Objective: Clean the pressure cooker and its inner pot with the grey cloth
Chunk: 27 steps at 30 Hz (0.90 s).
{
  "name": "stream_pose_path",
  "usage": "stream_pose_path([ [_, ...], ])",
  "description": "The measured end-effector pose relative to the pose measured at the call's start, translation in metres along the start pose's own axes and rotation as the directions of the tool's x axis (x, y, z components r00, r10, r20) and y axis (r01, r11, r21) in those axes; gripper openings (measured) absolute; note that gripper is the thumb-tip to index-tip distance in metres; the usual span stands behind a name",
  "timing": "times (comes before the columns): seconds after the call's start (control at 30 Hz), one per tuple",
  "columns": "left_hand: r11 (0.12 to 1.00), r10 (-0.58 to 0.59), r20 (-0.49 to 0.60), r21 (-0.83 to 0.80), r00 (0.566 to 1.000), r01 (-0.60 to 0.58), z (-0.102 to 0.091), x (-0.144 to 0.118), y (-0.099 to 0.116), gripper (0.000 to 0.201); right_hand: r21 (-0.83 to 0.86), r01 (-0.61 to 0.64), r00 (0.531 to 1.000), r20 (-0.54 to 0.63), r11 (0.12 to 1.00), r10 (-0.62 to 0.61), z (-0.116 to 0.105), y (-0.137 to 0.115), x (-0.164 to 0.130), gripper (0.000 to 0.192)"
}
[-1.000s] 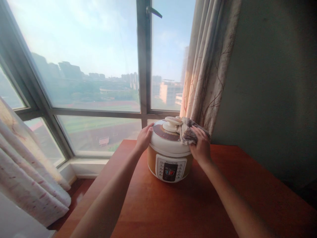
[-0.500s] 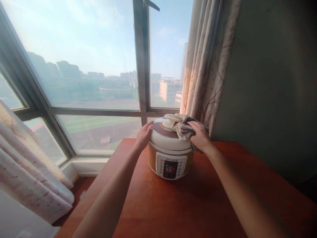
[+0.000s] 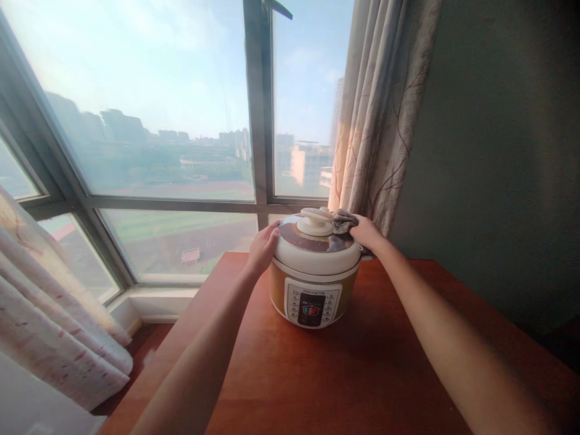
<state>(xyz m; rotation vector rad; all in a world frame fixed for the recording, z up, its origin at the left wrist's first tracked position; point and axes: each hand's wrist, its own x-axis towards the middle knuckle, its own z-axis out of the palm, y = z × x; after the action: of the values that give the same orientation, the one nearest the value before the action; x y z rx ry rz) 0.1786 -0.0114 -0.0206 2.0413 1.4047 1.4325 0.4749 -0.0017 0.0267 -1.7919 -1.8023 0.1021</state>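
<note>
We have the cooker (image 3: 317, 264) upright on the far half of the table (image 3: 272, 377), in front of the window (image 3: 158, 66), its panel (image 3: 312, 302) facing the near side. Our left hand (image 3: 264, 248) lies against the left edge of the lid (image 3: 294, 239), thumb nearer, fingers reaching toward the far side; how firmly they close, we cannot tell. It is probably set there to stop the cooker sliding when we push from the right. Our right hand (image 3: 367, 232) pinches a bunched grey cloth (image 3: 343, 221) on the lid's far right part, just beside the pale knob (image 3: 315, 222). Bunching likely lets the cloth fit close against the knob's foot.

At the top of the panel, the writing (image 3: 313, 292) looks like "Joyoung" with Chinese characters after it, though it is small and blurred. Below, the dark display (image 3: 312, 320) carries a pot-shaped sign (image 3: 310, 310) in red, white and blue. The labels on its left and right are too fine for us to read.
</note>
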Motion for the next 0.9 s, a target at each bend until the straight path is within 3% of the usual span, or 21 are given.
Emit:
stream_pose_path([
  [0.27, 1.0, 0.002, -0.026, 0.002, 1.0, -0.002, 0.001, -0.001, 0.002, 0.054, -0.044, 0.026, 0.999, -0.037, 0.999, -0.027, -0.008, -0.008, -0.018, 0.042],
  [0.43, 1.0, 0.004, -0.043, 0.007, 0.999, -0.003, 0.001, -0.002, 0.003, 0.054, -0.02, 0.214, 0.964, -0.159, 0.977, -0.214, -0.001, -0.009, -0.039, 0.056],
  [0.57, 1.0, 0.011, -0.057, 0.013, 0.998, -0.01, 0.001, -0.003, 0.005, 0.054, 0.003, 0.323, 0.912, -0.266, 0.946, -0.311, 0.004, -0.019, -0.076, 0.063],
  [0.7, 1.0, 0.012, -0.061, 0.013, 0.998, -0.011, 0.001, -0.003, 0.003, 0.054, 0.003, 0.426, 0.857, -0.323, 0.905, -0.402, 0.009, -0.045, -0.125, 0.07],
  [0.9, 1.0, 0.009, -0.038, 0.004, 0.999, -0.009, 0.002, -0.001, -0.002, 0.055, 0.008, 0.547, 0.798, -0.308, 0.837, -0.518, 0.017, -0.069, -0.174, 0.087],
])
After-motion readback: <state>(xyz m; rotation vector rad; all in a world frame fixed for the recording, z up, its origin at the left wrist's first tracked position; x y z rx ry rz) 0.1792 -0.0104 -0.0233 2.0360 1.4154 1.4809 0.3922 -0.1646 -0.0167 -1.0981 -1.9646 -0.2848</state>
